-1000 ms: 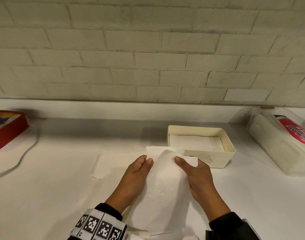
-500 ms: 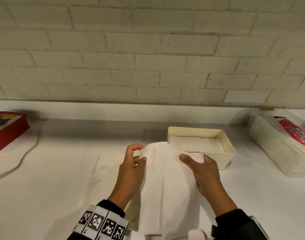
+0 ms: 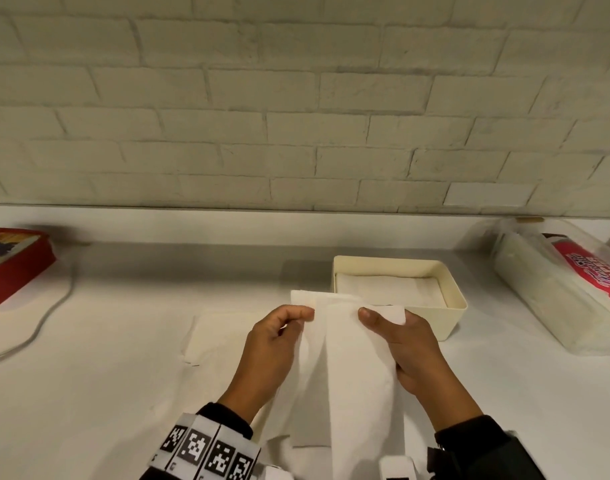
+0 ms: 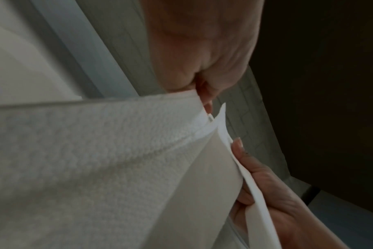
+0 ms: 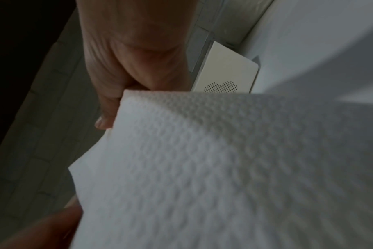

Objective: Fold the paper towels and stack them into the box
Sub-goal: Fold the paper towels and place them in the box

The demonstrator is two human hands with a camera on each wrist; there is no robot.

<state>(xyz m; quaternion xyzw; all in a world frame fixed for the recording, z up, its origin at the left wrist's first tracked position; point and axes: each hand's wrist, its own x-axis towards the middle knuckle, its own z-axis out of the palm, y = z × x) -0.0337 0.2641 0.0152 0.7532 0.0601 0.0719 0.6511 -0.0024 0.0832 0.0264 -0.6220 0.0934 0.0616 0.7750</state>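
Observation:
A white paper towel (image 3: 355, 368) hangs lifted above the counter, folded lengthwise into a narrow strip. My left hand (image 3: 272, 344) pinches its top left edge and my right hand (image 3: 407, 344) pinches its top right edge, thumb on the front. The left wrist view shows the towel (image 4: 96, 160) with its layers parting near the fingertips. The towel (image 5: 202, 168) fills the right wrist view. Just beyond stands the cream box (image 3: 452, 299) with folded towels lying flat inside. The box (image 5: 226, 77) also shows past my right thumb. Another flat towel (image 3: 220, 334) lies on the counter under my left hand.
A red tin (image 3: 12, 265) and a grey cable (image 3: 50, 317) lie at the far left. A plastic pack of paper towels (image 3: 566, 289) lies at the right. A white brick wall (image 3: 296, 98) backs the counter.
The towel was lying on the counter under both hands; now both hands have picked up its far edge and the strip hangs raised. The view has tilted slightly.

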